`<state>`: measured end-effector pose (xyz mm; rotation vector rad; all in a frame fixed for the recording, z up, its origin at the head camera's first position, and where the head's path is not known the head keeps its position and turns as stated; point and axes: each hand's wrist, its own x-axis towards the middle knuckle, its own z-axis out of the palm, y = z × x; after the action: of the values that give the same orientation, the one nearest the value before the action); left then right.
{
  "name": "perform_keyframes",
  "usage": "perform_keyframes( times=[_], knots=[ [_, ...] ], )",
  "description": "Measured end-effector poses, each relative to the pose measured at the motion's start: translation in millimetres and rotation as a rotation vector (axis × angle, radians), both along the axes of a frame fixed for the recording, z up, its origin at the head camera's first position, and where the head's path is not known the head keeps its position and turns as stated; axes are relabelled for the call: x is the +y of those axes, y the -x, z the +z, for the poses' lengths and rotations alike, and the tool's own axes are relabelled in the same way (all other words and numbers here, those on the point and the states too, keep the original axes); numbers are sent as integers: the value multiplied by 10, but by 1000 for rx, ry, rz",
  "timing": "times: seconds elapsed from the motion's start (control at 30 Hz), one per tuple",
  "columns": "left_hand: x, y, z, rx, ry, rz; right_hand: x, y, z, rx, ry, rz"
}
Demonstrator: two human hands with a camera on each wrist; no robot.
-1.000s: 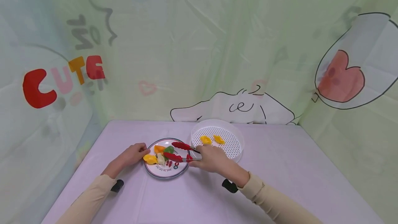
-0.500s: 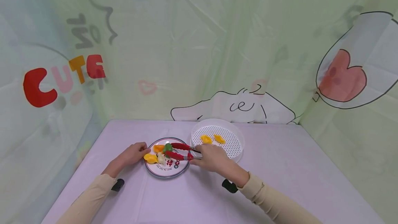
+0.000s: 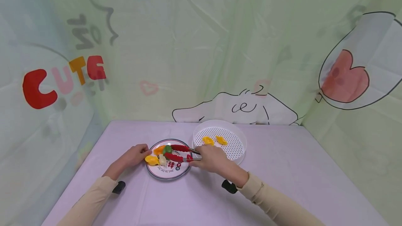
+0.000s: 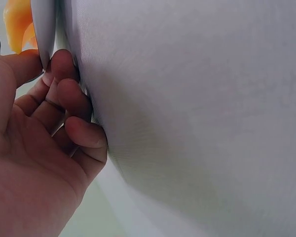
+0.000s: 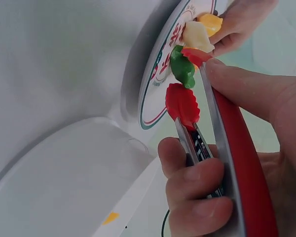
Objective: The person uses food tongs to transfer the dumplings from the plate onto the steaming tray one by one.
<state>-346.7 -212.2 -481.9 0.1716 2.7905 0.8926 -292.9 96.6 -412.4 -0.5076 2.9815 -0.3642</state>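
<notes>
A: What is sitting at the centre of the action?

B: A green dumpling-shaped piece (image 5: pixel 181 66) is lying on a white, ringed plate (image 3: pixel 158 172), with the red tips of a pair of tongs (image 5: pixel 244 163) standing to either side; we cannot tell whether both tips are touching it.

A: What is sharing the plate?

B: An orange piece (image 3: pixel 159 150) is resting beside the green one, while a cream piece (image 3: pixel 162 160) and a yellow piece (image 3: pixel 152 160) are lying toward the left rim.

A: And the hands?

B: The right hand (image 3: pixel 211 158) is holding the tongs, its grip curling round their parted arms. The left hand (image 3: pixel 135 153) is pinching the plate's edge between thumb and fingers.

A: What is showing beyond?

B: Near the plate's right side, a round white perforated tray (image 3: pixel 232 152) is carrying two yellow pieces (image 3: pixel 208 140), the right hand partly hiding it. Everything is standing on a lilac-covered surface (image 3: pixel 273 159), and a pale green backdrop (image 3: pixel 201 44) is hanging behind
</notes>
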Motion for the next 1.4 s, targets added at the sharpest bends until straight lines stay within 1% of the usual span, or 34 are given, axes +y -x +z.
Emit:
perform_keyframes(
  times=[0.17,0.4,0.77,0.93,1.07,1.23,1.4],
  knots=[
    [-7,1,-22,5,-2,-6,-20,-4,-2,9,18,20],
    [-11,11,-23,2,-5,-5,-4,-28,10,20,50,23],
    [-20,3,-20,14,-13,-13,103,-50,4,49,64,18],
    [-11,-1,-2,4,-5,-10,171,-62,19,60,90,14],
    [-4,4,6,2,1,-8,247,-74,33,90,113,0],
    [-2,1,6,4,1,-5,348,-78,47,140,107,-30],
    [3,5,6,2,4,-2,443,-63,57,146,109,-73]
  ],
)
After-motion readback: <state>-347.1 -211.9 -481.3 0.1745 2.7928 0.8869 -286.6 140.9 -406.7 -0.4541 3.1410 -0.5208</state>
